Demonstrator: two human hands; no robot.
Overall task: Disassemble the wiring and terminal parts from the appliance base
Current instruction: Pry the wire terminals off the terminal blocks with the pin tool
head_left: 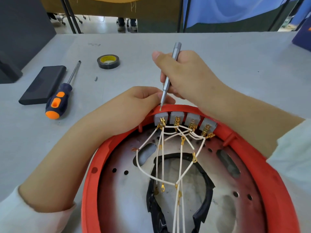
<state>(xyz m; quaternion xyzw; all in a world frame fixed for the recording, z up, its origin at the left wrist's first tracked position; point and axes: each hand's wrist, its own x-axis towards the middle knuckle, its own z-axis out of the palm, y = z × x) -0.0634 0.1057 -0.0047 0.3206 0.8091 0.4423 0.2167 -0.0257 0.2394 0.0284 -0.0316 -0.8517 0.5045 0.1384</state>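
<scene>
On a grey worktable [235, 68], a person bends over one round red appliance base [262, 174], which lies directly beneath both forearms and fills the lower half of the view. The right hand [186, 73] grips one slim silver screwdriver [168, 78] like a pen, fingers curled round its shaft, the tip pointing down at the base's far rim. The left hand [133, 105] rests on that rim just left of the tip, fingers curled over the edge and pinching beside the tool.

Just below the two hands, four grey terminal blocks [185, 117] sit in a row against the inside of the rim, each carrying brass connectors [176, 122]. White wires [180, 165] fan out from them toward the person across the scorched metal plate [121, 187], several ending in loose brass ring lugs; the exact number of wires cannot be told where they cross. One black gasket-like strip [208, 190] curves round the plate's central opening.

To the left of the left hand lie one large screwdriver [60, 96] with a blue-and-orange handle and, beside it, one flat black case [42, 84]. Beyond the left hand sits one roll of black tape [108, 61], with one small loose bit [96, 78] nearer.
</scene>
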